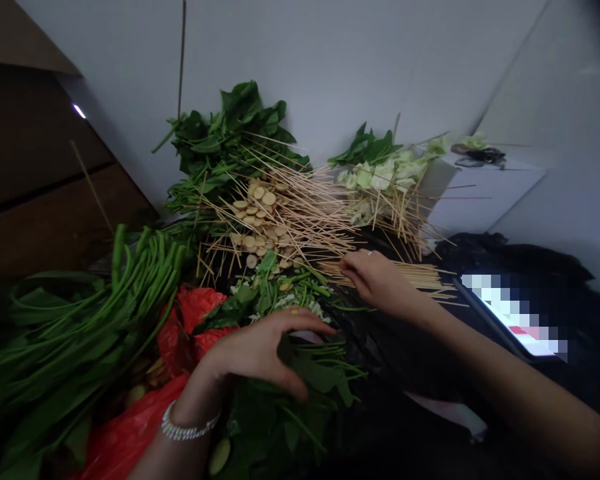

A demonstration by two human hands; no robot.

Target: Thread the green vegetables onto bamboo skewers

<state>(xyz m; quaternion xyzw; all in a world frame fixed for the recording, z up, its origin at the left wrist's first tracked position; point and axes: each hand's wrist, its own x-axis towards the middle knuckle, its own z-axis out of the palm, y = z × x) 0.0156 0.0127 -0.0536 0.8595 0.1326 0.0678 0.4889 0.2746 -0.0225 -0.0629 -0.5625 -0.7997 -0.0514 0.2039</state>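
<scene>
My left hand point(267, 350) is over a heap of cut leafy greens point(325, 373), its thumb and fingers spread wide apart. It wears a ring, and a beaded bracelet circles the wrist. My right hand point(375, 277) is at a bundle of bare bamboo skewers point(423, 275), fingers curled and pinched together. Whether a skewer is between those fingertips is hard to make out. Just beyond both hands lie skewered potato slices point(260, 200), their sticks pointing right. Chopped green stems and pale bits point(280, 293) lie between the hands and the slices.
Long-stemmed greens point(80, 333) fill the left, beside a red plastic bag point(135, 427). More skewered greens point(240, 133) lean against the white wall, with cabbage skewers point(385, 175) and a white box point(485, 193) at right. A lit phone point(515, 320) lies on black plastic point(520, 257).
</scene>
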